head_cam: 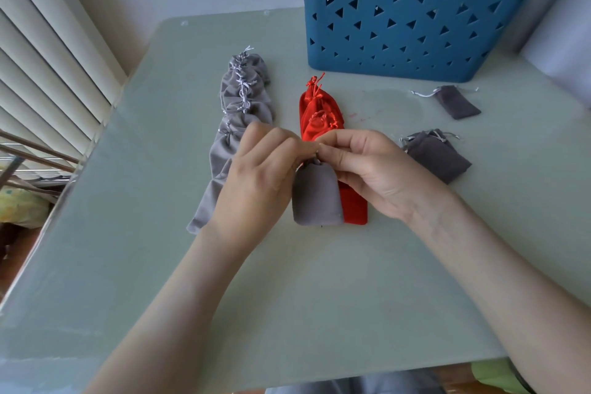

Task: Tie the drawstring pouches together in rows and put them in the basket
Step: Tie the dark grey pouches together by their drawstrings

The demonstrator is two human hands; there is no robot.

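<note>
Both hands, left hand [259,176] and right hand [374,166], pinch the neck of a grey pouch [316,198] over the red row [323,118], blue basket [415,16] beyond on the bench [287,297].

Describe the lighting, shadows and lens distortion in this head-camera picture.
Head view: soft daylight, brightest at the blinds on the left; only faint shadows beneath the left hand, the right hand and the grey pouch they pinch; pale sheen on the table near its left edge; wide-angle bowing splays the walls of the blue basket; detail slightly soft throughout.
</note>
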